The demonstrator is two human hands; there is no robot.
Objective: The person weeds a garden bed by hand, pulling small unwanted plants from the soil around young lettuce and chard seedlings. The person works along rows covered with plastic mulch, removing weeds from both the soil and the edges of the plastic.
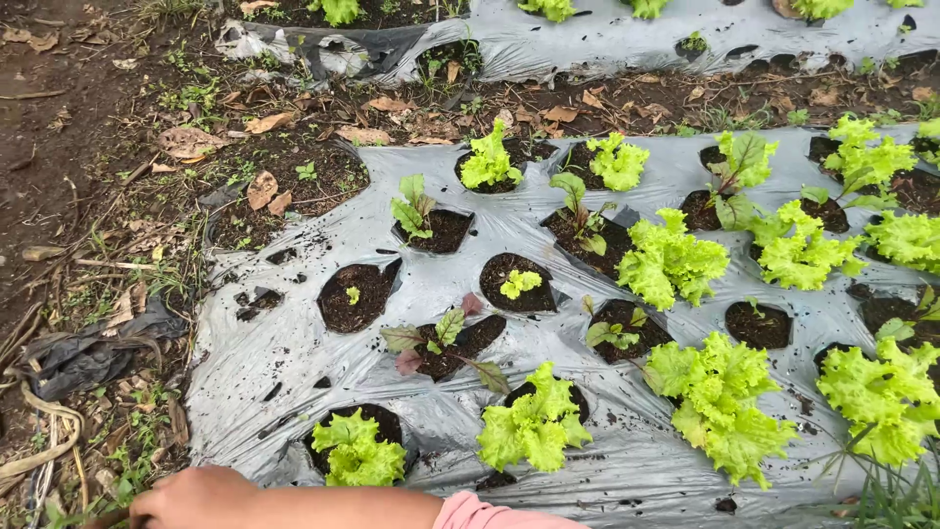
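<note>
Lettuce seedling (356,451), bright green, sits in soil hole at near-left corner of silver plastic mulch sheet (294,353), just above hand (196,498). Fingers curled into loose fist, apparently around thin dark stem or stick at bottom frame edge; exact grip unclear. Which hand it is, cannot tell; pink sleeve (480,513) behind wrist. Other hand not in view. Risks, as judgement: forearm brushing could crush seedling leaves; tugging near edge could tear or lift sheet, spilling soil.
</note>
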